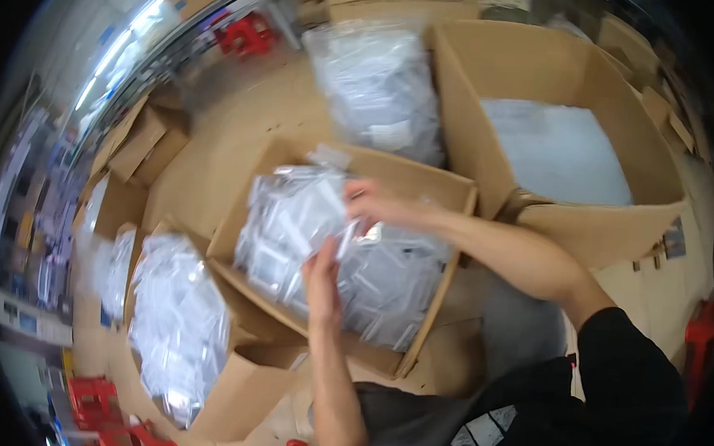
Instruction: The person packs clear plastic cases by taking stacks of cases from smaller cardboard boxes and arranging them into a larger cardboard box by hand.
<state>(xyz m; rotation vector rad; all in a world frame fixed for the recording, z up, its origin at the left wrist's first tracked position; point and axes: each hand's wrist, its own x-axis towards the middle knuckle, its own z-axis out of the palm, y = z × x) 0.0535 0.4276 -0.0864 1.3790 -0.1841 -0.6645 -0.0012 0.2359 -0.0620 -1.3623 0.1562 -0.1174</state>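
Both my hands are over an open cardboard box [467,200] full of small clear plastic packets [284,231]. My left hand [322,282] has its fingers and thumb closed on the lower end of one thin, pale plastic packet [346,240]. My right hand [370,205] is just above, at the upper end of that packet, its fingers curled and smeared by motion. What my right fingertips pinch is too blurred to make out.
A second box of clear packets [178,319] stands at the left. Behind are a large clear bag of packets [376,83] and a deep carton [627,225] holding a pale, translucent bag [563,149]. Red stools [93,403] stand at the lower left.
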